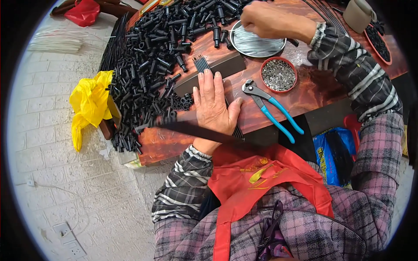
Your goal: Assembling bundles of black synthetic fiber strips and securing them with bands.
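My left hand [213, 104] lies flat with its fingers stretched over a bunch of thin black rods [201, 64], whose tips stick out past the fingertips. A long dark brown bar [233, 65] lies on the table beside these fingers. Above a round metal plate [232, 40] of thin silver wires [261, 45], my right hand [266, 19] is closed with its fingers curled. Whatever it may hold is hidden. Pliers with blue handles [278, 114] rest to the right of my left hand. Near their jaws stands a red-rimmed dish [262, 75] of small metal pieces [278, 75].
Many black tubular parts [152, 56] cover the table's left and far side. A yellow plastic bag [90, 102] hangs at the left edge. At the far right are a beige container [358, 15] and an orange bowl [387, 62] of black pieces.
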Demonstrator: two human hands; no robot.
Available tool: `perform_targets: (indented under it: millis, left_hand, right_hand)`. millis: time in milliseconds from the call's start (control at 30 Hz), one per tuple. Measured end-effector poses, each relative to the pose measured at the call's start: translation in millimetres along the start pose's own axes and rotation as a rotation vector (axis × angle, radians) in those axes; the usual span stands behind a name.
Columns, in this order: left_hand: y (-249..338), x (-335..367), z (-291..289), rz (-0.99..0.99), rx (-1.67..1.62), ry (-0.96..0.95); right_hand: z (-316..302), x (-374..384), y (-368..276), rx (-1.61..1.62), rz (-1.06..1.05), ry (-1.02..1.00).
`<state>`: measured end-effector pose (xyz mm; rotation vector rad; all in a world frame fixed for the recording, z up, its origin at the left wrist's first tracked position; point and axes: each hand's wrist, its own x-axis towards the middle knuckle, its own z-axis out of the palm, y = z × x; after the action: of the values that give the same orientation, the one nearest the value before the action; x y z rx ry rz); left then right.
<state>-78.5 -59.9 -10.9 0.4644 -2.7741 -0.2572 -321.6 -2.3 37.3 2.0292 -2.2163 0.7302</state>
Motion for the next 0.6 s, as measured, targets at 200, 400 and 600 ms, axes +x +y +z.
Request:
perform_targets:
  millis: [200,400,600]
  left_hand:
    - [1.0,-1.6,-4.7,-0.006,0.022,-0.029]
    - [1.9,0.8,-4.2,-0.025,0.038,-0.05]
    - [1.1,-0.6,-4.4,-0.021,0.045,-0.048]
  right_hand:
    - [22.2,12.2,-37.4,0.097,-0.136,-0.02]
    - [35.1,16.3,-37.4,0.192,-0.115,-0.067]
    - [35.5,16.6,-39.1,0.162,-0.125,-0.074]
